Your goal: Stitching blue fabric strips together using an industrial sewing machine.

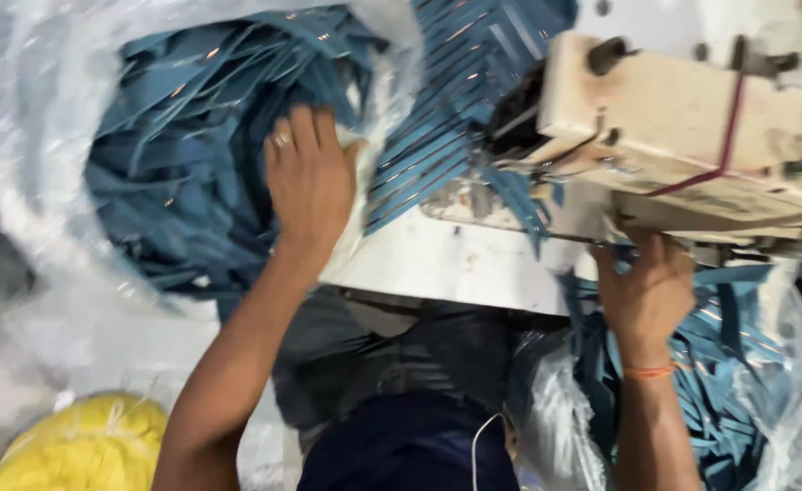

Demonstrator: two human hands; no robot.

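My left hand point(310, 177) reaches into a large clear plastic bag point(37, 136) stuffed with blue fabric strips point(182, 155); its fingers rest on the strips near the bag's opening, and a ring shows on one finger. My right hand point(646, 291) is up under the cream sewing machine head point(692, 118), fingers curled at its underside by more blue strips. Whether it holds one is hidden. A stack of blue strips point(446, 118) lies on the white machine table point(446, 264) beside the needle area.
A second clear bag of blue strips point(746, 391) hangs at the lower right. A yellow bundle in plastic point(82, 445) sits at the lower left. Dark cloth point(392, 355) lies under the table edge. An orange thread band circles my right wrist.
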